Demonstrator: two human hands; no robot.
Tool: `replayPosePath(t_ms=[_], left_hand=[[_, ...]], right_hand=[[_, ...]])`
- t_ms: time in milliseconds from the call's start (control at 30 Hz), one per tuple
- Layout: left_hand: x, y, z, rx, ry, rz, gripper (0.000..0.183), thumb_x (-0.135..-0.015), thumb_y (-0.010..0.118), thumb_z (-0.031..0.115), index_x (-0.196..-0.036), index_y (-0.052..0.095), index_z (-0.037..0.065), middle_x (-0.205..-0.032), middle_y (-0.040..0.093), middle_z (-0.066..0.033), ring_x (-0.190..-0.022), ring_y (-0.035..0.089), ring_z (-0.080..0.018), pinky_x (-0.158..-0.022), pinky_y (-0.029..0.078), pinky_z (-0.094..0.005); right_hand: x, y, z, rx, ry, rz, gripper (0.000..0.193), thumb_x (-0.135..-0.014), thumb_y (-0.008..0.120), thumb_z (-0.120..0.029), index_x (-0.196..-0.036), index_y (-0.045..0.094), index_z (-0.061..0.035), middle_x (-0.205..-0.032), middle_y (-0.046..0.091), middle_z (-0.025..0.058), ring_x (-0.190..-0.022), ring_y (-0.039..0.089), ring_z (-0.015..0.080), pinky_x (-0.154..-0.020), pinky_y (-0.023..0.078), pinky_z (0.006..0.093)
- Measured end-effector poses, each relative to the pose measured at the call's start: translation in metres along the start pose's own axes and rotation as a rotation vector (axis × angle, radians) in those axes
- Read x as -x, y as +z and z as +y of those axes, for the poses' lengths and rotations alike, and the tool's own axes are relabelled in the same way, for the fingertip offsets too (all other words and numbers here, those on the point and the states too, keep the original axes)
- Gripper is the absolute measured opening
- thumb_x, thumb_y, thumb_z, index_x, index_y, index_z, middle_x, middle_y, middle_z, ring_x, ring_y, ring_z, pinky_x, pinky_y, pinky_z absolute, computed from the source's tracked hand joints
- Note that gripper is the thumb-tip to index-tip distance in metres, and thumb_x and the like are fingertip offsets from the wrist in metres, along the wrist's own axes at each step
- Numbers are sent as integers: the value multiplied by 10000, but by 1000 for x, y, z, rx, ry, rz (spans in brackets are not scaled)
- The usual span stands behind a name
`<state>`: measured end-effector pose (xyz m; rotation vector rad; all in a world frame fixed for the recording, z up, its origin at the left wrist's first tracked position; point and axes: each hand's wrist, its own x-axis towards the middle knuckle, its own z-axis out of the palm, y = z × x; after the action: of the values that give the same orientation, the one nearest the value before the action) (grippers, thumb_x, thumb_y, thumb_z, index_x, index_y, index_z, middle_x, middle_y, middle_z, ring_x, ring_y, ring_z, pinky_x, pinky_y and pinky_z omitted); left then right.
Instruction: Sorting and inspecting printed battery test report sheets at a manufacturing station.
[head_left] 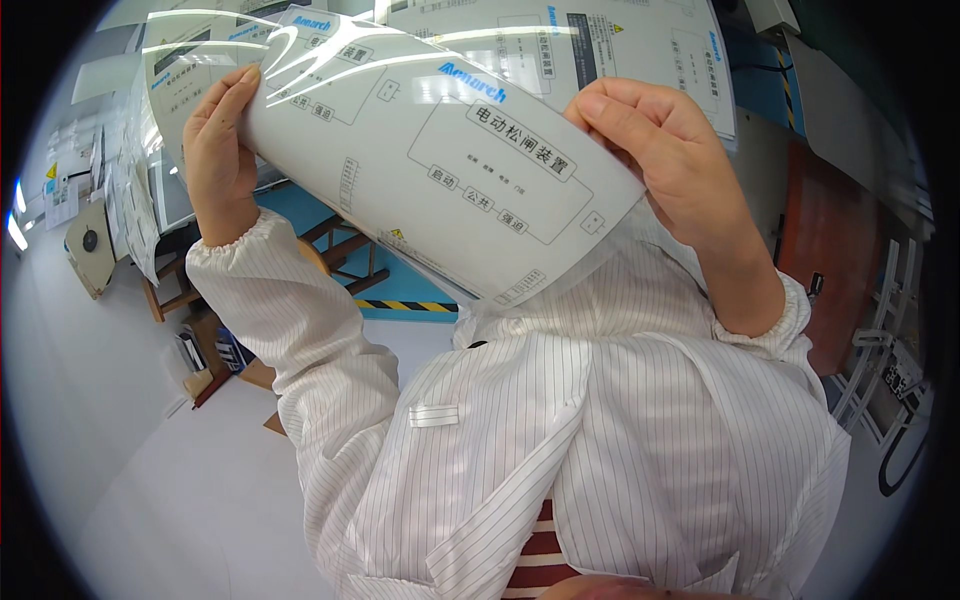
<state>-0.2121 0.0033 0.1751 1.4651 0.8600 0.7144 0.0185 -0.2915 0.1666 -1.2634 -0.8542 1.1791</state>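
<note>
A glossy printed plastic sheet, pale grey with dark line diagrams and blue lettering, spans the space between my two hands, bent and tilted. My left hand pinches its left edge between thumb and fingers. At the upper right corner, my right hand is closed on the edge, thumb on top. Clear film seems to show along the lower border. Beyond it lie several similar printed sheets, partly hidden by the one I hold. Bright light reflections cover part of the surface.
Stacked sheets or papers stand at the left, by a beige panel with a black knob. Below are a wooden stool frame and black-and-yellow floor tape. On the right are a reddish-brown panel and a white metal frame.
</note>
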Motion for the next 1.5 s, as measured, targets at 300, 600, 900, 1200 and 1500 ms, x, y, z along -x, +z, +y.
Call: replayPosePath(t_ms=[300, 600, 900, 1200, 1500], left_hand=[[13, 28, 0, -125, 97, 42, 241, -905, 652, 248, -1020, 677, 38, -849, 645, 13, -759, 579, -59, -633, 445, -196], [68, -2, -23, -47, 150, 424, 436, -975, 549, 331, -1297, 524, 38, -1224, 572, -48, -1175, 483, -131, -1007, 347, -263], [206, 39, -187, 758, -292, 398, 781, -938, 411, 618, -1490, 250, 90, -1517, 282, -169, -1398, 274, -336, -1103, 290, -515], [269, -7, -180, 1361, -14, 493, 512, -984, 472, 390, -1406, 421, 105, -1327, 548, -138, -1158, 579, -243, -966, 494, -405], [279, -132, -157, 776, 312, 934, 473, -964, 496, 62, -1421, 380, 96, -1289, 568, -70, -1120, 594, -192, -831, 551, -302]], right_hand=[[0, -1, -2, 18, 71, -171, 348, -931, 593, -112, -1235, 533, 47, -1078, 641, 50, -946, 586, 84, -850, 455, 222], [-37, 17, -21, -69, -56, -451, 318, -925, 573, -8, -1234, 522, 52, -1114, 629, 59, -994, 566, 95, -888, 426, 224], [-87, 72, -26, -154, -200, -845, 345, -922, 578, 0, -1251, 497, 63, -1156, 623, 94, -1038, 584, 130, -933, 430, 256], [-131, 152, -33, -225, -170, -863, 370, -953, 538, -32, -1311, 462, 21, -1226, 603, 109, -1116, 576, 149, -959, 446, 294], [-183, 216, -48, -59, -195, -784, 450, -945, 566, -87, -1359, 432, 29, -1220, 602, 119, -1093, 588, 151, -922, 464, 283]])
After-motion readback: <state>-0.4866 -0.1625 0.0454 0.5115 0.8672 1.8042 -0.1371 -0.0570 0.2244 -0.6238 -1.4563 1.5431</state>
